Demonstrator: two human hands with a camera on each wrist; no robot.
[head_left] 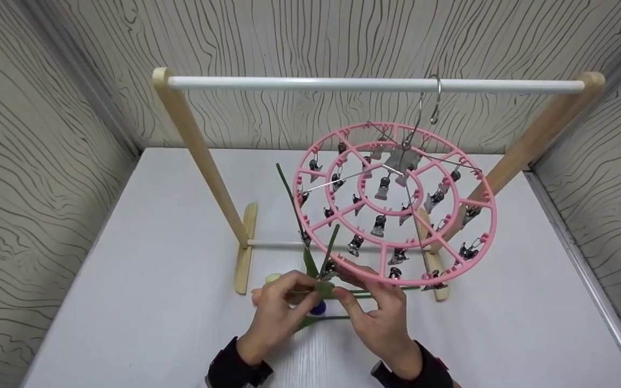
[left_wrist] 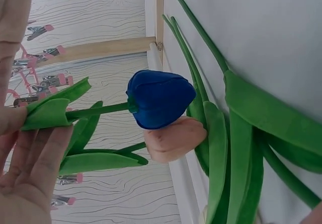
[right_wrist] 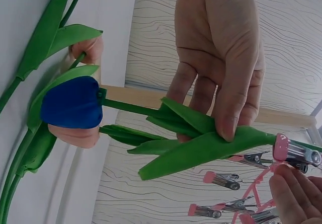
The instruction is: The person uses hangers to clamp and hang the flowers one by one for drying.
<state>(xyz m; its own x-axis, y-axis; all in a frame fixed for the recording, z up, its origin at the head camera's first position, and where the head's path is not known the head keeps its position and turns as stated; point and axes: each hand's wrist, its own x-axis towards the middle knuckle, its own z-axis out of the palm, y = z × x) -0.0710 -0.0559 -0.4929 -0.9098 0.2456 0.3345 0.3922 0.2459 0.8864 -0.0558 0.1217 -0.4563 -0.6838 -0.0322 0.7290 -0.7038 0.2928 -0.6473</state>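
On the tabletop (head_left: 143,323), a rack (head_left: 299,83) carries the pink hanger (head_left: 383,261). Under the hanger's near rim, the left hand (head_left: 278,318) pinches a leaf (right_wrist: 201,153) of the blue tulip (left_wrist: 161,98) between thumb and fingers, the bloom hanging below both hands; the right hand (head_left: 383,320) bends its fingers beside a clip (right_wrist: 301,152), whether gripping I cannot tell, the mark on its tip illegible.
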